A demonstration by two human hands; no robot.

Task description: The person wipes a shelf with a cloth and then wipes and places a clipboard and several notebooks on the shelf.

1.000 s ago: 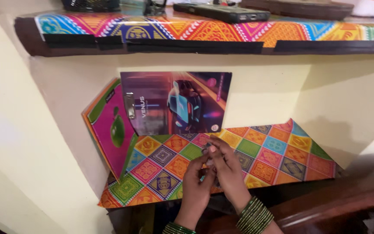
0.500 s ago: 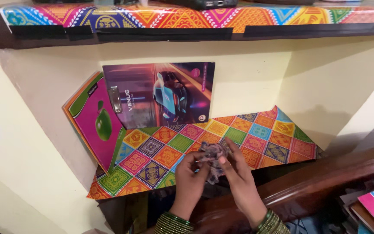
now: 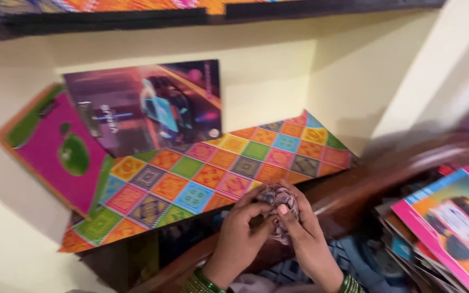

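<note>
Right now both of your hands meet low in the middle of the view, closed around a small crumpled bundle of patterned, greyish-pink material [image 3: 281, 209]. Your left hand [image 3: 241, 233] curls its fingers over the bundle's left side, and your right hand [image 3: 303, 234] wraps it from the right, with the thumb pressed across the front. What the bundle is made of is too blurred to tell. Green bangles [image 3: 202, 283] ring your left wrist.

The bundle sits just in front of the edge of a dark wooden shelf [image 3: 354, 190], which carries a bright liner of orange, green, pink and blue diamond squares [image 3: 207, 173]. Against the cream back wall [image 3: 267, 81] leans a flat purple box with a picture of a car [image 3: 147, 106], and beside it, tilted against the side wall, stands a magenta box with a green apple shape and an orange border [image 3: 55, 146]. To your right, lower down, a stack of books lies with a pink-edged cover [image 3: 451, 222] on top.
</note>
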